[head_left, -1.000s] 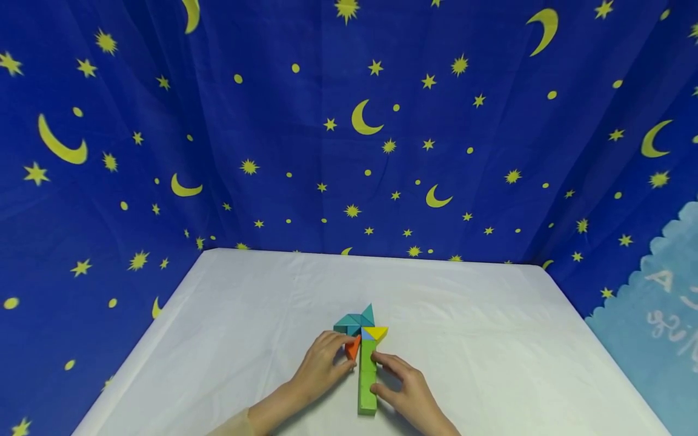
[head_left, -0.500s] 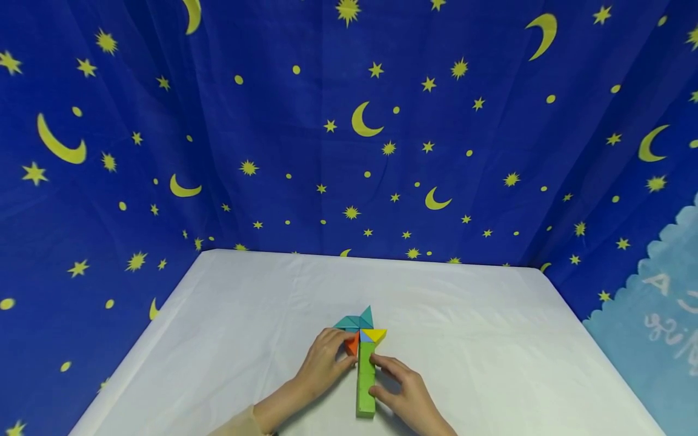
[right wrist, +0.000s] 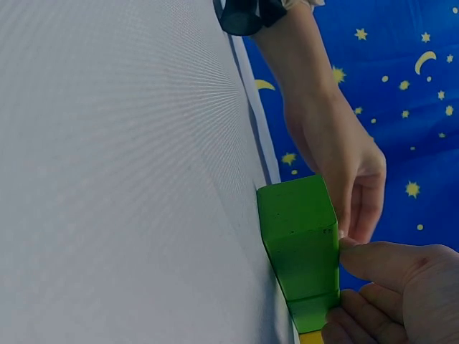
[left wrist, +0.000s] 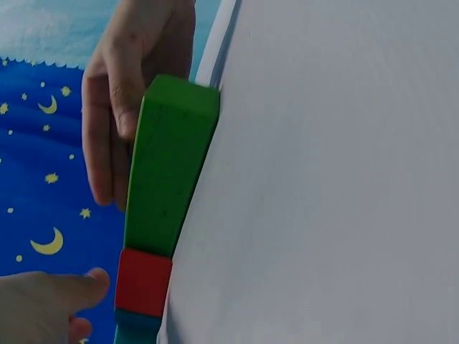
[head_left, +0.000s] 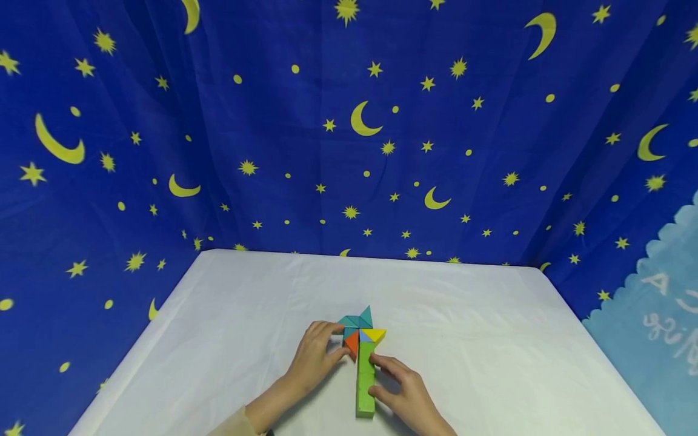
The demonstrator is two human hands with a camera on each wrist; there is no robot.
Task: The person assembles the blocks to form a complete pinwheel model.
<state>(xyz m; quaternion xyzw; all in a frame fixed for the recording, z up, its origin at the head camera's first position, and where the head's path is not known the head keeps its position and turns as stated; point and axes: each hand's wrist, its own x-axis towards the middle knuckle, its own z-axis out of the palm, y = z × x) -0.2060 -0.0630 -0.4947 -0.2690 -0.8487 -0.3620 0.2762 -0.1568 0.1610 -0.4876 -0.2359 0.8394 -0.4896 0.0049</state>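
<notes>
Green blocks (head_left: 366, 381) lie end to end in a straight row on the white cloth. At the row's far end sit a small blue triangle (head_left: 365, 337) and a yellow triangular block (head_left: 376, 333). Left of these is an orange-red triangular block (head_left: 352, 343), beside teal blocks (head_left: 355, 321), one with its point directed away from me. My left hand (head_left: 315, 356) is just left of the orange-red block; the left wrist view shows a gap between its thumb and that block. My right hand (head_left: 406, 390) touches the green row's right side with thumb and fingertips.
White cloth (head_left: 491, 339) covers the table under the blocks. Blue fabric with yellow moons and stars (head_left: 305, 145) hangs behind and at the sides. A light-blue panel with white lettering (head_left: 660, 321) is at the right edge.
My left hand has let go of the orange-red block and drawn slightly left, so more of that block shows. The block has turned and sits against the teal blocks. My right hand stays put.
</notes>
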